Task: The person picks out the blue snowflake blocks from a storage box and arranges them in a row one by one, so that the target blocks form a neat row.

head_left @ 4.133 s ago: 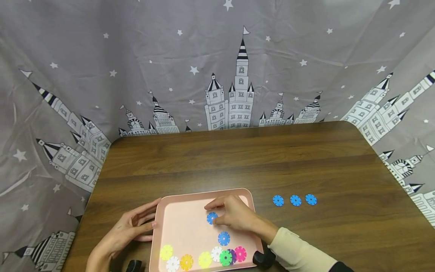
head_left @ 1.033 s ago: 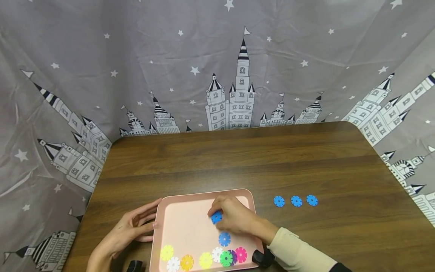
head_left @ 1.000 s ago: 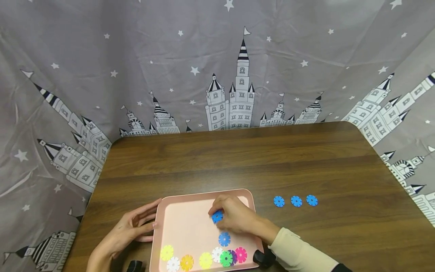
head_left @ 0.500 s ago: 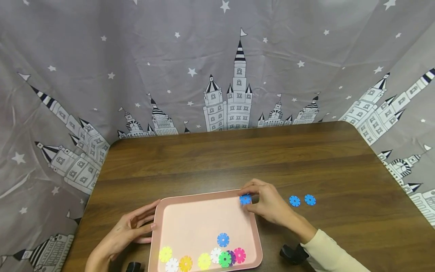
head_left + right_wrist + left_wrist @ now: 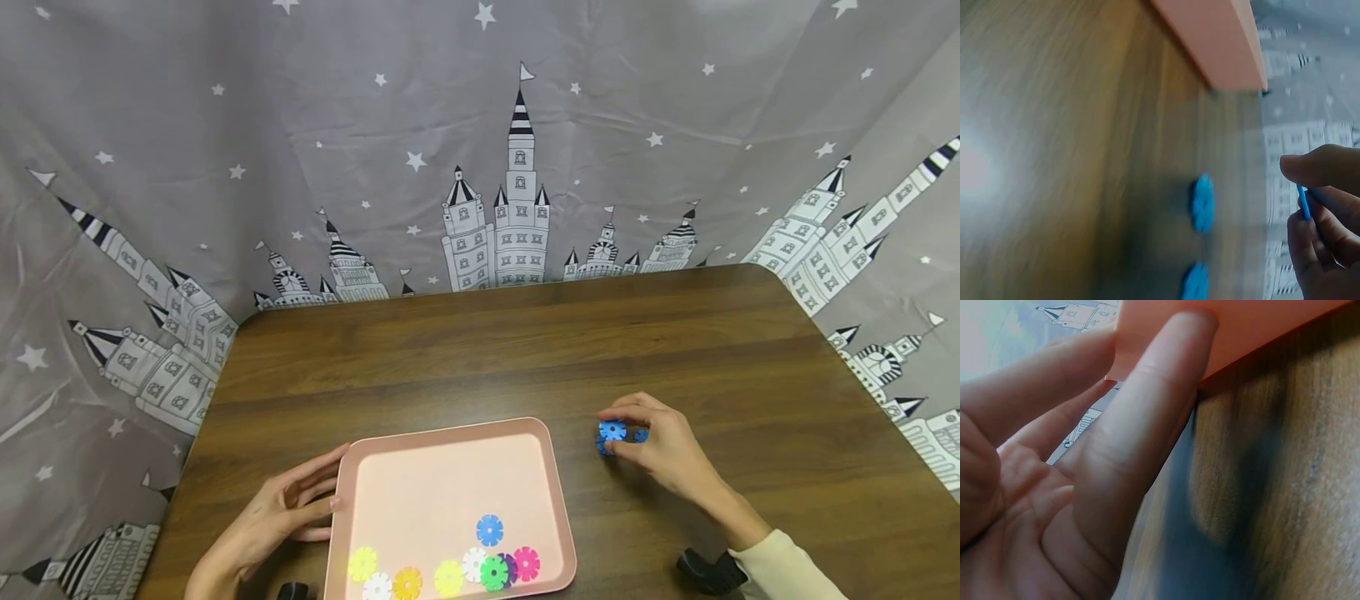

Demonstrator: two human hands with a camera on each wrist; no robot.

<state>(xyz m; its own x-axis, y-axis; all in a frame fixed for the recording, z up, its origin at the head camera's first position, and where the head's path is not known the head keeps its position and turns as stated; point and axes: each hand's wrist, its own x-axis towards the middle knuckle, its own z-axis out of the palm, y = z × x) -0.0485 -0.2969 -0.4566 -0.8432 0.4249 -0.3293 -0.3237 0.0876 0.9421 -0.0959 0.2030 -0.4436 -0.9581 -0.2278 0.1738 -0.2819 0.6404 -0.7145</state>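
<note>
My right hand (image 5: 667,450) pinches a blue notched plastic disc (image 5: 612,430) between thumb and fingers, to the right of the tray. The pinched disc (image 5: 1304,202) appears edge-on in the right wrist view. Beneath it lies another blue disc (image 5: 602,447), partly covered, and one more blue disc (image 5: 641,435) peeks out past the fingers. My left hand (image 5: 262,512) rests against the left side of the pink tray (image 5: 450,431). Its thumb (image 5: 1179,347) lies against the tray's outer wall in the left wrist view.
Inside the tray are a blue disc (image 5: 490,530), a green disc (image 5: 494,572), a pink disc (image 5: 527,563), an orange disc (image 5: 407,582), and several yellow, white and purple ones near the front edge. The wooden table (image 5: 450,358) backs onto a grey castle-print curtain (image 5: 337,125).
My right hand has picked a blue disc out of the tray and carried it right, over the rim, to the blue discs on the table. My left hand has stayed at the tray.
</note>
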